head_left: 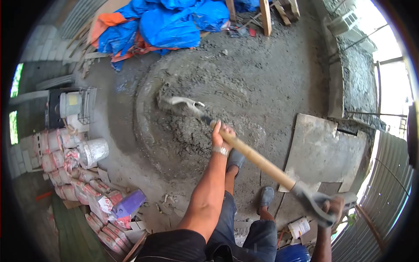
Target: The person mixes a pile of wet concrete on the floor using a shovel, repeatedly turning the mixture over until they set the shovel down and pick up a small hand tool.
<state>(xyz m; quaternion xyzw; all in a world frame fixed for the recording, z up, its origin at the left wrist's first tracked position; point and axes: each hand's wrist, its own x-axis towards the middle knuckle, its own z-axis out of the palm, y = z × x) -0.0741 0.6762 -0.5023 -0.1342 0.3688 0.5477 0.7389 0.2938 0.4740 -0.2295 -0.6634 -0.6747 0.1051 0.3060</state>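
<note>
The shovel (257,158) slants from the right hand (334,208), closed around its grip at four o'clock, through the left hand (221,136), wrapped on the shaft and nearer the blade (183,104), which lies in the mix (174,139) at ten o'clock.

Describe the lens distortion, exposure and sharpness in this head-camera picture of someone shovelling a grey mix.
Head view: strong fisheye with black corners, the corrugated sheet bowing at the right edge; the daylight opening at upper right is blown out white; the centre is evenly lit and fairly sharp, the shovel and left hand clear.
</note>
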